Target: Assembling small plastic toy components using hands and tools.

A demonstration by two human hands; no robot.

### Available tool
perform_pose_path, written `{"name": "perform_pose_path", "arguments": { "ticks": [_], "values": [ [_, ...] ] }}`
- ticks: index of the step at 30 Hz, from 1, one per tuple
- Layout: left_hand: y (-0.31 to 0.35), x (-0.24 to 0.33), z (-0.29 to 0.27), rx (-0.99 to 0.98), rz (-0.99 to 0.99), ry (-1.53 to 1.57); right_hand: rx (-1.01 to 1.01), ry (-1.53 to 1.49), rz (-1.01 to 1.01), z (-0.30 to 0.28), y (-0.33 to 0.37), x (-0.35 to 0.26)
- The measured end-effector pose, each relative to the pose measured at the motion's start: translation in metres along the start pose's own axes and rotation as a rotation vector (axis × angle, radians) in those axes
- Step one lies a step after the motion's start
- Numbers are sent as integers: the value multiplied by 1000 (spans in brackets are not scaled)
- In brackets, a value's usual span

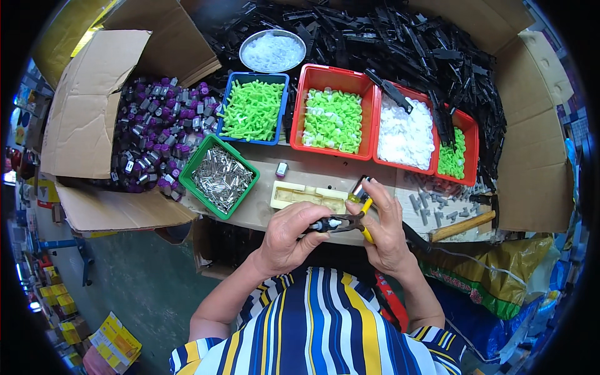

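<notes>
Grip of the left hand [284,240] is closed, thumb and fingers pinching a small black part [315,225] level in front of the striped shirt [325,319]; a small white piece [335,223] shows at the part's right end, just beside the dark head of the yellow-handled pliers [368,235]; the right hand [389,234] is curled around those pliers, its index finger raised along the upper handle, though whether their jaws bite on anything I cannot tell; both hands are held at the near edge of the bench [325,170]; just beyond them lies a cream-coloured block [287,195] with hollows, and past that one grey and purple piece [282,170]; to the left a green bin [241,199] holds metal pins; farther back stand a blue bin [250,141] of green sticks and a red bin [331,152] of green pieces; a heap of black parts [387,31] lies behind.
</notes>
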State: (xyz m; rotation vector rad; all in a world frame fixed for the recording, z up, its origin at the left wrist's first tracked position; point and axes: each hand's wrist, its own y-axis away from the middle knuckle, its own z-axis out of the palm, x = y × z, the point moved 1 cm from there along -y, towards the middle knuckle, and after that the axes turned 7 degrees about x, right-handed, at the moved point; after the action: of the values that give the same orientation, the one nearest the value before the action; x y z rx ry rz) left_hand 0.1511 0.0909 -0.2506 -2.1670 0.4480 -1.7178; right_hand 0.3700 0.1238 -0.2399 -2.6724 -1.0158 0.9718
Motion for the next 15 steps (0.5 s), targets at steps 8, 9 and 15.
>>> {"name": "perform_pose_path", "arguments": {
  "ticks": [8,9,15],
  "values": [
    [-3,0,-1,-6,106,-136,-83,150,-10,-4,-1,4],
    [-2,0,0,1,124,-153,-97,188,-9,-4,-1,4],
    [-2,-2,3,-6,176,-217,-91,194,-56,-4,2,7]
  ]
}}
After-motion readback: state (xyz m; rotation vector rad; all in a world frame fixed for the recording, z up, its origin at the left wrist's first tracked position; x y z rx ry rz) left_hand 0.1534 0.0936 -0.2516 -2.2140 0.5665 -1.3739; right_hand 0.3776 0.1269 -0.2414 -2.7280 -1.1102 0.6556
